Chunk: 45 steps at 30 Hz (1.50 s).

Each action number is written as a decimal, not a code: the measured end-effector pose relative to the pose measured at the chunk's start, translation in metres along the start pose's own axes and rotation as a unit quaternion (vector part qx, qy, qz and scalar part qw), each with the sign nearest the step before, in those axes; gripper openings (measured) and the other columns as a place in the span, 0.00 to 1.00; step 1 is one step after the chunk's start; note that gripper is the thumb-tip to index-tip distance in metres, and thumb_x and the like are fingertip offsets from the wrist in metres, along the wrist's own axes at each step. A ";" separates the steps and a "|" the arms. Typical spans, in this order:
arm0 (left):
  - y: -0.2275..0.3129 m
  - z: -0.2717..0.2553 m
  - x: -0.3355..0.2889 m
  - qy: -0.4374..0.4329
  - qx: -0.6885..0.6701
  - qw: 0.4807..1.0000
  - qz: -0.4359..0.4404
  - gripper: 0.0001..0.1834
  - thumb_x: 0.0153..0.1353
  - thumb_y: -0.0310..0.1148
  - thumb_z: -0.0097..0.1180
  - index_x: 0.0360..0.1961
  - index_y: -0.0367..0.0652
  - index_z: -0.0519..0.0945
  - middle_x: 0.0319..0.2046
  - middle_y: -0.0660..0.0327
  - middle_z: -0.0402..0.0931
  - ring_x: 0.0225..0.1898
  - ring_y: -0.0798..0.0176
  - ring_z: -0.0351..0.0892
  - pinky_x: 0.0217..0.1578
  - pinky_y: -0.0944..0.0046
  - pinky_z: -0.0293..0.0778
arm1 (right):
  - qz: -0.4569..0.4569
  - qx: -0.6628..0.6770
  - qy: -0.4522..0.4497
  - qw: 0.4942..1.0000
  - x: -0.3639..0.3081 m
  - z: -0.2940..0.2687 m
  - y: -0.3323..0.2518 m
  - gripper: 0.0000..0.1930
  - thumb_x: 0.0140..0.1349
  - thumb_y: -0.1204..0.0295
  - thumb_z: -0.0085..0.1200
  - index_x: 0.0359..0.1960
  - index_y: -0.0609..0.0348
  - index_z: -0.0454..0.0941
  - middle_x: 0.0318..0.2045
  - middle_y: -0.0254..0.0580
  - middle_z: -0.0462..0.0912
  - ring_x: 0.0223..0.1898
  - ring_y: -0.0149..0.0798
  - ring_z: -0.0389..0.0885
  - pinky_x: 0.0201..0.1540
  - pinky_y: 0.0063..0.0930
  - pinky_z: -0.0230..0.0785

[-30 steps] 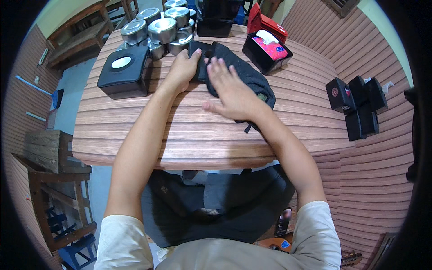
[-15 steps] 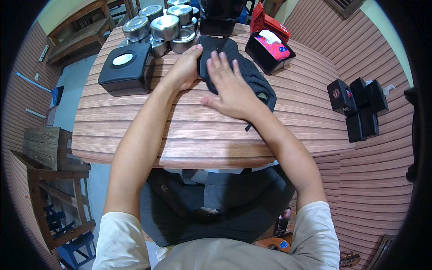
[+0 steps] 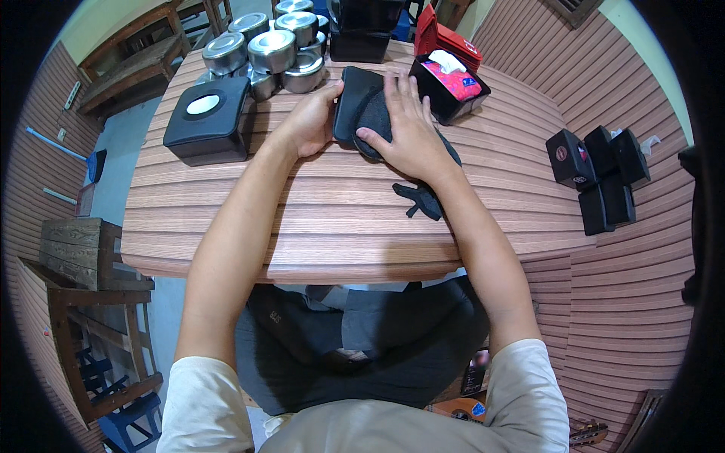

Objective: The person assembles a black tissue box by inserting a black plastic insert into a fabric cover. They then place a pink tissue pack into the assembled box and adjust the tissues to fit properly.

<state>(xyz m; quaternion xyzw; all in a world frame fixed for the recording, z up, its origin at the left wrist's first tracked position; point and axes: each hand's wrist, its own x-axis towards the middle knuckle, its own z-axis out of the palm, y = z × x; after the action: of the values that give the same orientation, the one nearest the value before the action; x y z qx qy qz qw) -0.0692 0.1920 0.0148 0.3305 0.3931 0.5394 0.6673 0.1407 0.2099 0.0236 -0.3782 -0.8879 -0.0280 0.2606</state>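
My left hand (image 3: 312, 122) grips the left edge of a black rectangular box (image 3: 352, 92) on the table, with the thumb along its upper corner. Across the box's right part lies a dark cloth (image 3: 371, 119), and my right hand (image 3: 412, 128) rests flat on it with fingers stretched and thumb apart. Part of the cloth, and the box's right side, are hidden under that hand. A loose dark end of fabric (image 3: 420, 201) trails on the tabletop below my right wrist.
A black tissue box (image 3: 208, 124) stands at the left, near several stacked round metal tins (image 3: 272, 51). An open black box with a pink tissue pack (image 3: 455, 81) is at the right, its red-lined lid (image 3: 449, 41) raised. More black boxes (image 3: 366, 30) are stacked behind.
My right hand has moved right across the box, and the cloth has bunched under it. A fabric end now lies nearer the table's front. My left hand keeps its grip.
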 end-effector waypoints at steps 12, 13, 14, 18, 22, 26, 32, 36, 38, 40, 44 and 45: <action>-0.008 -0.012 0.011 0.020 -0.205 0.978 -0.012 0.22 0.84 0.42 0.38 0.58 0.36 0.79 0.51 0.50 0.85 0.50 0.54 0.89 0.55 0.51 0.89 | -0.151 0.055 -0.011 0.987 -0.007 0.018 -0.015 0.31 0.79 0.61 0.51 0.73 0.75 0.67 0.76 0.71 0.65 0.79 0.66 0.62 0.80 0.52 0.58; -0.007 -0.012 0.012 0.006 -0.209 0.978 -0.015 0.22 0.84 0.42 0.38 0.58 0.36 0.79 0.51 0.50 0.85 0.51 0.54 0.89 0.55 0.51 0.89 | -0.142 0.090 -0.004 0.986 -0.005 0.016 -0.013 0.28 0.79 0.63 0.52 0.72 0.73 0.70 0.75 0.70 0.67 0.77 0.66 0.65 0.78 0.50 0.61; -0.006 -0.012 0.013 0.006 -0.214 0.977 -0.023 0.22 0.84 0.42 0.38 0.58 0.36 0.78 0.50 0.50 0.85 0.51 0.54 0.89 0.55 0.51 0.89 | -0.126 0.123 -0.006 0.984 -0.004 0.016 -0.013 0.26 0.78 0.64 0.53 0.70 0.70 0.73 0.74 0.69 0.69 0.76 0.66 0.68 0.77 0.49 0.64; -0.005 -0.007 0.011 -0.039 -0.188 0.981 -0.006 0.25 0.84 0.44 0.38 0.61 0.33 0.77 0.55 0.44 0.83 0.55 0.48 0.88 0.58 0.48 0.87 | 0.023 0.162 0.237 0.958 0.011 0.001 -0.003 0.16 0.80 0.67 0.53 0.55 0.68 0.85 0.55 0.62 0.84 0.55 0.57 0.85 0.61 0.45 0.75; -0.007 0.003 0.007 -0.036 -0.168 0.985 -0.021 0.28 0.83 0.46 0.38 0.65 0.32 0.75 0.58 0.42 0.83 0.58 0.44 0.87 0.62 0.42 0.84 | 0.275 0.267 0.158 0.910 0.012 -0.018 0.009 0.19 0.84 0.64 0.47 0.52 0.70 0.84 0.42 0.54 0.86 0.45 0.36 0.82 0.52 0.37 0.74; -0.010 0.002 0.008 -0.037 -0.152 0.988 -0.018 0.26 0.83 0.46 0.40 0.62 0.36 0.78 0.56 0.46 0.84 0.55 0.48 0.88 0.60 0.45 0.84 | -0.001 0.299 0.150 0.942 0.006 0.001 -0.010 0.20 0.79 0.68 0.52 0.65 0.67 0.80 0.58 0.63 0.86 0.60 0.59 0.84 0.66 0.42 0.73; -0.008 -0.020 0.014 -0.023 -0.189 0.980 -0.059 0.24 0.81 0.48 0.41 0.56 0.42 0.82 0.51 0.50 0.87 0.48 0.52 0.89 0.54 0.49 0.87 | -0.172 0.172 0.030 0.969 -0.006 0.007 -0.029 0.19 0.73 0.66 0.60 0.62 0.54 0.86 0.66 0.40 0.85 0.70 0.57 0.74 0.73 0.58 0.64; -0.008 -0.020 0.012 -0.019 -0.180 0.983 -0.019 0.27 0.82 0.50 0.36 0.57 0.41 0.81 0.50 0.50 0.87 0.46 0.51 0.90 0.49 0.48 0.89 | -0.238 0.135 0.002 0.962 -0.007 -0.001 -0.032 0.18 0.71 0.63 0.61 0.61 0.46 0.89 0.66 0.32 0.85 0.67 0.55 0.75 0.72 0.54 0.65; -0.007 -0.016 0.009 -0.032 -0.178 0.983 -0.020 0.30 0.83 0.53 0.33 0.58 0.40 0.81 0.51 0.49 0.87 0.48 0.51 0.90 0.50 0.49 0.89 | -0.202 0.108 0.026 0.973 -0.003 0.001 -0.028 0.18 0.71 0.61 0.62 0.61 0.40 0.89 0.67 0.31 0.85 0.68 0.55 0.74 0.73 0.54 0.64; -0.008 -0.009 0.008 -0.052 -0.189 0.980 -0.026 0.28 0.84 0.51 0.35 0.61 0.41 0.80 0.54 0.50 0.86 0.54 0.53 0.89 0.56 0.50 0.87 | -0.151 0.087 0.039 0.984 0.003 0.005 -0.021 0.19 0.73 0.59 0.60 0.64 0.31 0.87 0.70 0.30 0.82 0.70 0.56 0.71 0.74 0.57 0.60; -0.013 0.002 0.006 -0.036 -0.136 0.990 0.010 0.25 0.85 0.48 0.35 0.63 0.43 0.79 0.58 0.54 0.84 0.56 0.56 0.88 0.60 0.53 0.85 | -0.019 0.053 0.069 0.996 0.009 0.011 -0.006 0.23 0.77 0.54 0.54 0.72 0.31 0.80 0.76 0.38 0.75 0.73 0.65 0.67 0.76 0.62 0.55; -0.014 0.003 0.006 -0.029 -0.121 0.992 0.009 0.25 0.85 0.48 0.35 0.64 0.43 0.79 0.58 0.54 0.84 0.56 0.57 0.88 0.60 0.53 0.84 | -0.022 0.053 0.070 0.996 0.009 0.010 -0.003 0.23 0.77 0.54 0.53 0.72 0.32 0.79 0.76 0.40 0.74 0.74 0.66 0.66 0.76 0.63 0.54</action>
<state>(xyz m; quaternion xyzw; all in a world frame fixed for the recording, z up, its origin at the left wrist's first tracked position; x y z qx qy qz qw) -0.0595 0.1953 0.0027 0.2662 0.3022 0.5792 0.7088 0.1284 0.2160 0.0195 -0.3417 -0.8758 -0.0130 0.3407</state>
